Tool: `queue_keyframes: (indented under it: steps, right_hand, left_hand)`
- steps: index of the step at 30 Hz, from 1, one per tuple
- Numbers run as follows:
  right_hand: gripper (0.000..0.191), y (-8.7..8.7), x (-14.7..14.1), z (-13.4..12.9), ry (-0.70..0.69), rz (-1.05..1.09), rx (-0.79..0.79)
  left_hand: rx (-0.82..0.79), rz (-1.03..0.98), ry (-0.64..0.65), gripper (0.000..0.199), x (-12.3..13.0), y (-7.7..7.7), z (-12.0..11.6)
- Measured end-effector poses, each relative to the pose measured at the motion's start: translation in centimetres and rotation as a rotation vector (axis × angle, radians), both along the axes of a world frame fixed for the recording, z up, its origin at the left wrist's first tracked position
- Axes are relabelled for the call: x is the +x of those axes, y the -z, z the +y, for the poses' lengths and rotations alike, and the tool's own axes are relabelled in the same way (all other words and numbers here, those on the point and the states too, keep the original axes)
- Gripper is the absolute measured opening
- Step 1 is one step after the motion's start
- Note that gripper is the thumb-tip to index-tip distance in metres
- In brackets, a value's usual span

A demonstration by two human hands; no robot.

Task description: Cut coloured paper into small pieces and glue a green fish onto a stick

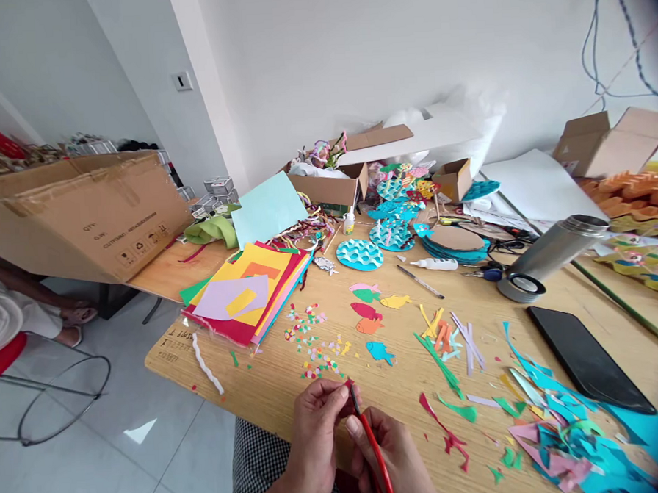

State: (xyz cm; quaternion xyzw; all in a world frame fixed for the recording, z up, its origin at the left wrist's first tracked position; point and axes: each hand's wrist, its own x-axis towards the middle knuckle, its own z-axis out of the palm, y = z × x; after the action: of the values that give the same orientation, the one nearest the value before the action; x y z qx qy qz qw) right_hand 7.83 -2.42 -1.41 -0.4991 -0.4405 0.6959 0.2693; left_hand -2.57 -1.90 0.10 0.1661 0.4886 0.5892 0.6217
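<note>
My left hand [319, 420] is closed at the table's front edge, pinching a small red paper piece [348, 384] that the fingers mostly cover. Against it, my right hand [395, 449] grips red-handled scissors [377, 450], their dark blades pointing away from me at the paper. Just beyond lie paper fish: a blue one [379, 353], an orange one [369, 325], a red one [366, 310], a yellow one [395, 301], and green and pink ones overlapping. Small coloured paper dots [320, 367] are scattered left of the fish.
Coloured sheets [232, 296] are stacked at left. Paper scraps [576, 439], a black phone [588, 358] and a steel flask [555, 253] are at right. Behind are a wavy blue disc [359, 254], glue bottle [434, 264] and pen [420, 281]. A large carton [85, 222] stands left; a person's legs show beyond.
</note>
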Motion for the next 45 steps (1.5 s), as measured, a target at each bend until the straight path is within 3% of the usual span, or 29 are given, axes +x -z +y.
queue_keyframes:
  steps: [31, 45]
  right_hand:
    - [0.06, 0.2, -0.8, 0.0, -0.007, -0.033, -0.057]
    - [0.056, -0.3, -0.1, 0.3, -0.12, -0.007, -0.03]
  left_hand:
    - [0.024, -0.095, -0.049, 0.018, -0.3, 0.2, -0.3]
    - [-0.012, 0.031, 0.063, 0.02, -2.7, 0.3, 0.0]
